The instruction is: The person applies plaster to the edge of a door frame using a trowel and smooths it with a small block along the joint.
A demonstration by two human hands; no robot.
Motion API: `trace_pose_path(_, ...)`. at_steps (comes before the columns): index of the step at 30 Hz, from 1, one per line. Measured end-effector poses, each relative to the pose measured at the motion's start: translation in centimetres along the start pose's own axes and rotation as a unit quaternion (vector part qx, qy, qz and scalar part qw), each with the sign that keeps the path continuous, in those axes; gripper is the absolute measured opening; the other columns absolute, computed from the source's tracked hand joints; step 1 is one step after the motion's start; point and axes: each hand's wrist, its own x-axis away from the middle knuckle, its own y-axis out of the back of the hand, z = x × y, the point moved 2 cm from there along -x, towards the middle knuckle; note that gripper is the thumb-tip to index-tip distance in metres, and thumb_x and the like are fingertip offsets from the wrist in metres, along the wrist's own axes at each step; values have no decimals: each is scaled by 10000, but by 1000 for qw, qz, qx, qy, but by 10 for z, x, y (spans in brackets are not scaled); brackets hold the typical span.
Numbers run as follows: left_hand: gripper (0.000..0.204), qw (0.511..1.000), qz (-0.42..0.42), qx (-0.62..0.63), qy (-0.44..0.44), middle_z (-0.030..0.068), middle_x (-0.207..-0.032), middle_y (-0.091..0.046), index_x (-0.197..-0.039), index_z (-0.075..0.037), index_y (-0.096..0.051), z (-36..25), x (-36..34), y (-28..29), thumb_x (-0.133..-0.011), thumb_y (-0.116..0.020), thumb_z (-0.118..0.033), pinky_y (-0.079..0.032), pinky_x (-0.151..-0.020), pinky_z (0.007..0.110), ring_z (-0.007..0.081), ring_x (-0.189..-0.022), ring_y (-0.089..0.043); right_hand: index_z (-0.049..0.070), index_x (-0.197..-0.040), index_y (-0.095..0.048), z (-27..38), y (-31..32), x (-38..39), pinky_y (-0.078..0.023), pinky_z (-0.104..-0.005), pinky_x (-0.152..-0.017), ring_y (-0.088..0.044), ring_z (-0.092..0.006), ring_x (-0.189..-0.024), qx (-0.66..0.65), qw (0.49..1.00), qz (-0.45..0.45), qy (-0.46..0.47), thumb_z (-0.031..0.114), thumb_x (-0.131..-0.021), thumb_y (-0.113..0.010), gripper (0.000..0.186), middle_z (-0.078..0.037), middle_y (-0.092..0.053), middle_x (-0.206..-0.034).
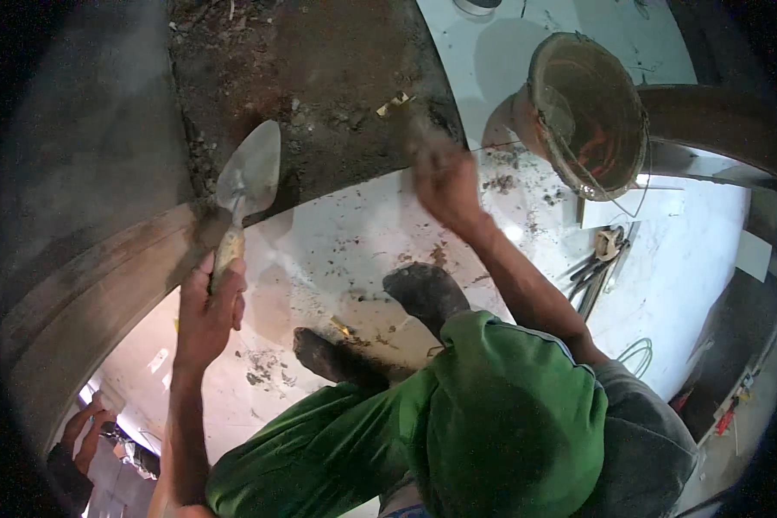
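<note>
My left hand (209, 306) is closed round the pale handle of a pointed masonry trowel (255, 168). Its broad metal blade, smeared with grey, points up and away over the near left part of a rough brown mortar bed (345, 78). Further right, my right hand (449, 181) is at the bed's near right edge. Motion blurs its fingers, so I cannot see whether they hold anything. A small yellowish scrap (394, 104) lies on the mortar just left of that hand.
A mortar-stained bucket (609, 95) with a wire handle stands at the right. Dark crumbs dot the white floor (319, 250) around my dark-covered feet (427, 289). Long tools (591, 276) lie below the bucket. A grey wall (95, 112) rises at left. Another person's arms (86, 432) show lower left.
</note>
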Motion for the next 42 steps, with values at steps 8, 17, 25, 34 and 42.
trace_pose_path(8, 359, 990, 81, -115, 23, -22, -678, -523, -1179, -13, -635, 3, 19, 0, -1075, -622, -356, -418, -526, 273, 56, -574, -482, 24, -1147, -701, -59, 56, -67, -555, -542, -730, -704, -453, -774, 294, 951, 26, 92, 183, -1021, -606, 224, -233, -700, -821)
trace_pose_path(17, 277, 981, 98, -166, -6, 15, -740, -561, -1213, -21, -598, 43, 58, 3, -1091, -578, -268, -449, -506, 292, 82, -560, -521, 1, -1272, -647, -37, 68, -22, -556, -544, -728, -697, -448, -742, 343, 922, 172, 46, 148, -932, -646, 370, -216, -709, -848)
trace_pose_path(25, 286, 988, 109, -104, -28, 9, -799, -565, -1183, -12, -597, 67, 54, 0, -1095, -552, -280, -409, -485, 267, 67, -555, -483, -52, -1030, -679, -30, 65, -42, -518, -549, -574, -677, -485, -663, 277, 955, 97, 36, 166, -995, -599, 234, -301, -684, -780)
trace_pose_path(34, 361, 995, 79, -57, 4, 18, -800, -576, -1172, -11, -608, 80, 61, 14, -1101, -531, -357, -428, -535, 289, 87, -597, -496, -27, -1188, -670, -59, 48, -41, -537, -553, -599, -705, -478, -699, 387, 894, 75, 212, 138, -984, -590, 275, -298, -689, -791)
trace_pose_path(42, 379, 997, 79, -23, 13, 8, -713, -569, -1260, 37, -628, 82, 54, 10, -1059, -614, -284, -464, -544, 298, 85, -588, -532, -22, -1158, -674, -41, 41, -60, -576, -515, -601, -700, -429, -643, 389, 905, 93, 140, 201, -1003, -596, 283, -241, -704, -773)
